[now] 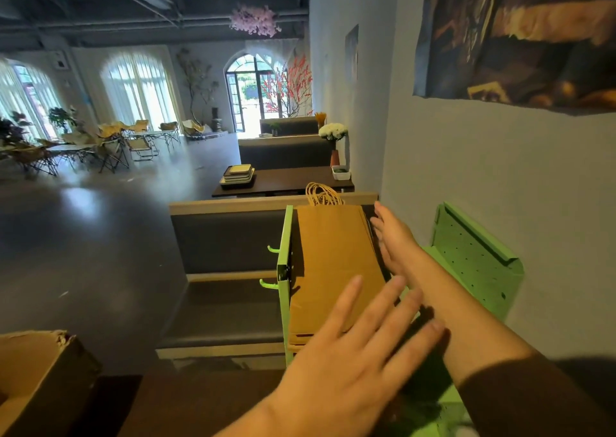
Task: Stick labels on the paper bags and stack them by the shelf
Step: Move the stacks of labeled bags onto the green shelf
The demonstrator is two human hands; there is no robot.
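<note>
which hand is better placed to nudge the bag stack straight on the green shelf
Right, probably. The right hand lies with straight fingers along the right edge of the paper bags on the green shelf; the left hand is open over their near end.

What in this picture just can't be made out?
Head view only:
- Labels: only the plain face of the top paper bag shows; the stack hides the rest.
- Number of bags: the left hand covers most near edges.
- What lies beneath them in the green shelf: hidden by the stack.
- Contents of the cardboard box: cut off by the left edge.
</note>
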